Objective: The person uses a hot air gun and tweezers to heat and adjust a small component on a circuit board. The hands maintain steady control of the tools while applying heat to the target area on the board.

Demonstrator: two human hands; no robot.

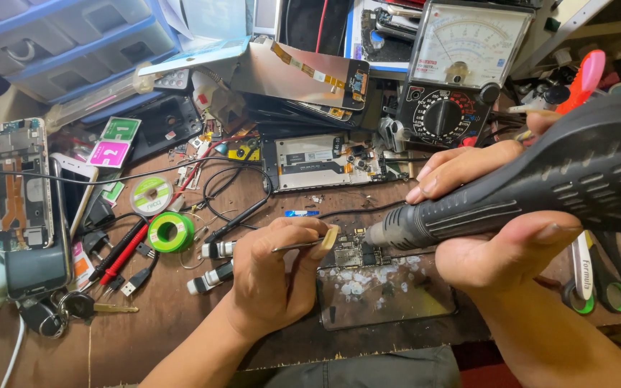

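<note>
Your right hand (497,215) is wrapped around the hot-air gun (540,187) – thumb under, fingers over the barrel – w/ the nozzle aimed down-left at the small circuit board (357,253). Your left hand (274,276) pinches the tweezers (297,246), tips pointing right, just beside the board's left edge; can't tell if they touch it. The board sits at the top edge of a dark glass plate (389,291) w/ white residue, on the wooden bench (167,316). Behind – an opened phone (325,162) & an analog multimeter (461,68). Left of your hand: green solder spool (170,231).
</note>
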